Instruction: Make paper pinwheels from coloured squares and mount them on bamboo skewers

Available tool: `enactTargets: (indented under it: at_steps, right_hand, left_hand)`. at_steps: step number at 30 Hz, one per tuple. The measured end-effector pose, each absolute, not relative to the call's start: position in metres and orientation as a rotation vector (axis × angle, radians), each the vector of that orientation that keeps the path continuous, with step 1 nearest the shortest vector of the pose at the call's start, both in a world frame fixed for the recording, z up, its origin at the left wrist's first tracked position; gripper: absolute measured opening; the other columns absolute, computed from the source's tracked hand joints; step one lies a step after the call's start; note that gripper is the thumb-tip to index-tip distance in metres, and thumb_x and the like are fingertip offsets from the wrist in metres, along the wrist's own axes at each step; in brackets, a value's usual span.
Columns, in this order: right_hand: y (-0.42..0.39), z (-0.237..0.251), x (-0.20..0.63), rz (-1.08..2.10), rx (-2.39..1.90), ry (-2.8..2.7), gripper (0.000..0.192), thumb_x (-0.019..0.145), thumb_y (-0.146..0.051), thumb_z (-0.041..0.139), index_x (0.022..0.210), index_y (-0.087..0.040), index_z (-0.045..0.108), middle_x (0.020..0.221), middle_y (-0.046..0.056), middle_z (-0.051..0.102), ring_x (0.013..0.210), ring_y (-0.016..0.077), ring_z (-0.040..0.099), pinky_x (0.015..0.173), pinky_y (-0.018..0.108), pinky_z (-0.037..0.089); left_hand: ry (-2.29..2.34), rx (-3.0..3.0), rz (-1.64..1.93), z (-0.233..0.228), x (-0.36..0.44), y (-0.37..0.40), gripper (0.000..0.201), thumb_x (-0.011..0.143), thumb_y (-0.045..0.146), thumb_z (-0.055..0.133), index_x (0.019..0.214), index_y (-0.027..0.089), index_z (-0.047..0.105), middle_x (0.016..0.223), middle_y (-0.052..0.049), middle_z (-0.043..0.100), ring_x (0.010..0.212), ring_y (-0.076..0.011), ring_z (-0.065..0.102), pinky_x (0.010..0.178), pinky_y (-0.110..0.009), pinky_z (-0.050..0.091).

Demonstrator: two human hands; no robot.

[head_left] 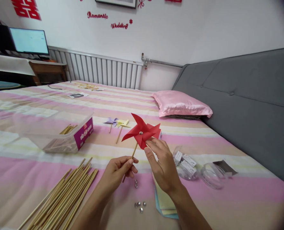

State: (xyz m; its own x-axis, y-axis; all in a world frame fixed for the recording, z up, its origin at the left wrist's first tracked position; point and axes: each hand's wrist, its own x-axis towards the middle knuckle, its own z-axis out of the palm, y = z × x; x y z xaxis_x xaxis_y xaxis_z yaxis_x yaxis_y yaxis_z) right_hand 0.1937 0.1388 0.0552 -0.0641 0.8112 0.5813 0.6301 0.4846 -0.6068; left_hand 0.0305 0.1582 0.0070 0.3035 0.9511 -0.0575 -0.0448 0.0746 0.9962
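While pinched by left hand point(119, 171), pinwheel point(142, 132) against right hand point(162, 163) fingertips.

Matt red paper pinwheel point(142, 132) with a shiny metal pin on a thin wooden stick point(130, 163), above striped cloth bedsheet point(228, 198); glossy pink satin pillow point(180, 103) at centre right, clear plastic box point(60, 134) at left.

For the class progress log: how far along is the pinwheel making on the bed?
Done: a purple paper pinwheel and a yellow paper pinwheel lie finished. In hand: the left hand holds the red paper pinwheel by its stick, the right hand touching a blade. Left: loose wooden sticks, silver pins and pastel paper sheets.
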Motion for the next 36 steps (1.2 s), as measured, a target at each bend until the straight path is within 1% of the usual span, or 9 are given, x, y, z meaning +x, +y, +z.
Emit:
enactTargets:
  at_steps: [5, 8, 10, 13, 17, 23, 26, 30, 36]
  right_hand:
    - [0.142, 0.053, 0.202, 0.212, -1.314, -1.548, 0.029, 0.091, -0.035, 0.042, 0.104, -0.02, 0.063, 0.108, 0.007, 0.064, 0.105, 0.0228, 0.053, 0.09, 0.04, 0.042]
    - [0.144, 0.053, 0.211, 0.067, -1.363, -1.374, 0.031, 0.09, -0.037, 0.043, 0.112, -0.02, 0.057, 0.109, 0.009, 0.062, 0.1, 0.0241, 0.054, 0.083, 0.042, 0.045]
    - [0.143, 0.055, 0.215, -0.049, -1.358, -1.401, 0.034, 0.09, -0.035, 0.042, 0.119, -0.021, 0.053, 0.117, 0.01, 0.057, 0.107, 0.0251, 0.05, 0.088, 0.045, 0.042]
    - [0.143, 0.057, 0.218, -0.16, -1.385, -1.517, 0.035, 0.092, -0.032, 0.036, 0.12, -0.024, 0.056, 0.131, 0.009, 0.047, 0.119, 0.0263, 0.039, 0.098, 0.049, 0.034]
    - [0.145, 0.055, 0.218, -0.221, -1.422, -1.582, 0.036, 0.093, -0.032, 0.034, 0.118, -0.022, 0.059, 0.136, 0.01, 0.041, 0.125, 0.0273, 0.032, 0.102, 0.049, 0.03]
    - [0.146, 0.053, 0.216, -0.195, -1.395, -1.593, 0.032, 0.092, -0.032, 0.039, 0.108, -0.02, 0.063, 0.13, 0.01, 0.047, 0.122, 0.0262, 0.036, 0.101, 0.048, 0.032]
    - [0.146, 0.055, 0.217, -0.133, -1.331, -1.572, 0.027, 0.087, -0.032, 0.049, 0.105, -0.019, 0.063, 0.12, 0.01, 0.056, 0.116, 0.025, 0.043, 0.098, 0.045, 0.036]
    - [0.149, 0.053, 0.219, -0.06, -1.273, -1.516, 0.03, 0.079, -0.034, 0.061, 0.104, -0.018, 0.063, 0.107, 0.009, 0.064, 0.109, 0.0248, 0.05, 0.094, 0.044, 0.041]
    - [0.151, 0.05, 0.222, 0.144, -1.301, -1.498, 0.019, 0.077, -0.032, 0.062, 0.091, -0.021, 0.069, 0.1, 0.007, 0.068, 0.106, 0.0256, 0.053, 0.093, 0.045, 0.042]
  left_hand:
    - [0.975, 1.249, 0.95, 0.005, 0.031, 0.16, 0.044, 0.072, 0.053, 0.062, 0.086, 0.012, 0.067, 0.063, -0.004, 0.066, 0.052, -0.0111, 0.055, 0.05, -0.022, 0.038]
    - [0.993, 1.265, 0.921, 0.007, 0.031, 0.158, 0.043, 0.072, 0.053, 0.062, 0.085, 0.013, 0.067, 0.063, -0.004, 0.066, 0.052, -0.0112, 0.055, 0.049, -0.021, 0.036]
    - [1.0, 1.284, 0.892, 0.01, 0.031, 0.156, 0.041, 0.074, 0.052, 0.061, 0.084, 0.013, 0.067, 0.064, -0.005, 0.067, 0.053, -0.0113, 0.056, 0.049, -0.021, 0.036]
    - [0.997, 1.306, 0.857, 0.014, 0.032, 0.153, 0.037, 0.075, 0.048, 0.061, 0.083, 0.013, 0.067, 0.064, -0.005, 0.067, 0.054, -0.0115, 0.056, 0.05, -0.021, 0.037]
    - [0.984, 1.3, 0.844, 0.017, 0.032, 0.151, 0.036, 0.074, 0.047, 0.061, 0.082, 0.012, 0.067, 0.063, -0.004, 0.067, 0.054, -0.0113, 0.056, 0.051, -0.021, 0.039]
    - [0.983, 1.297, 0.86, 0.015, 0.033, 0.152, 0.037, 0.074, 0.048, 0.062, 0.083, 0.012, 0.067, 0.062, -0.004, 0.066, 0.053, -0.0108, 0.056, 0.051, -0.02, 0.039]
    - [0.974, 1.331, 0.849, 0.013, 0.033, 0.153, 0.037, 0.076, 0.047, 0.06, 0.083, 0.012, 0.067, 0.063, -0.004, 0.067, 0.053, -0.0108, 0.056, 0.051, -0.02, 0.039]
    - [0.953, 1.41, 0.817, 0.01, 0.033, 0.153, 0.036, 0.079, 0.046, 0.057, 0.084, 0.012, 0.067, 0.064, -0.006, 0.068, 0.054, -0.0114, 0.056, 0.052, -0.021, 0.04]
    - [0.901, 1.468, 0.751, 0.006, 0.032, 0.153, 0.037, 0.081, 0.045, 0.054, 0.087, 0.011, 0.067, 0.066, -0.006, 0.068, 0.056, -0.0113, 0.055, 0.057, -0.022, 0.042]
